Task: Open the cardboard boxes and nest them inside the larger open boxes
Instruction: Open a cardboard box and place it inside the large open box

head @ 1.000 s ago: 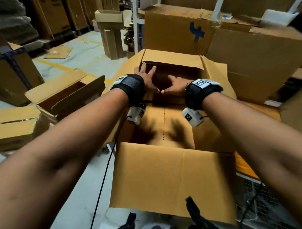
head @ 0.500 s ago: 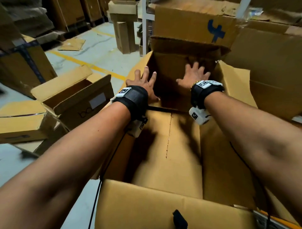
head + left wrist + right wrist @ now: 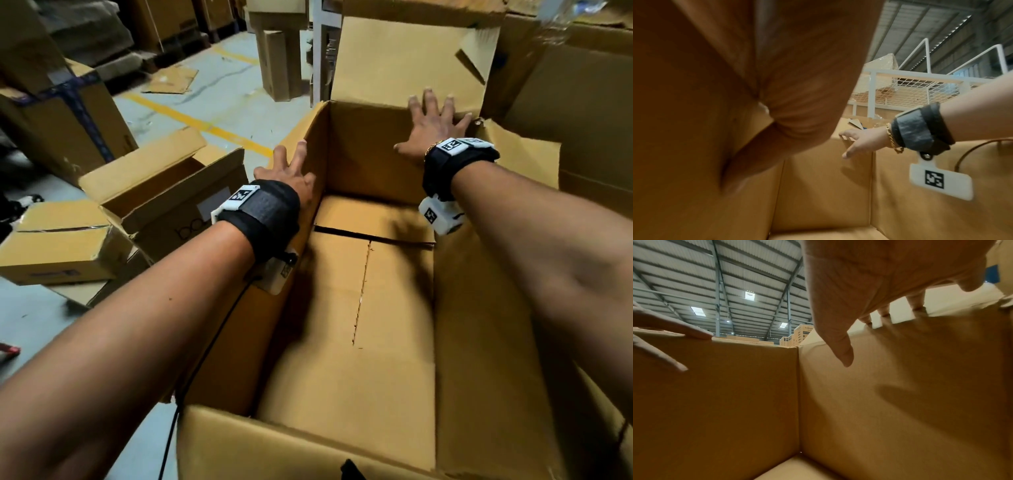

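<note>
Both hands lie flat with fingers spread, gripping nothing: my right hand (image 3: 433, 128) presses the far wall of the big box (image 3: 359, 308) at the crease under its raised flap (image 3: 404, 65), and my left hand (image 3: 291, 171) pushes the left wall outward. I judge this squares the box open for nesting. It stands right before me; a smaller open box (image 3: 164, 195) waits just left on the floor (image 3: 205, 99).

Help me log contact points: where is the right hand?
In the head view, the right hand lies spread on the big box's far wall, below its raised flap.
</note>
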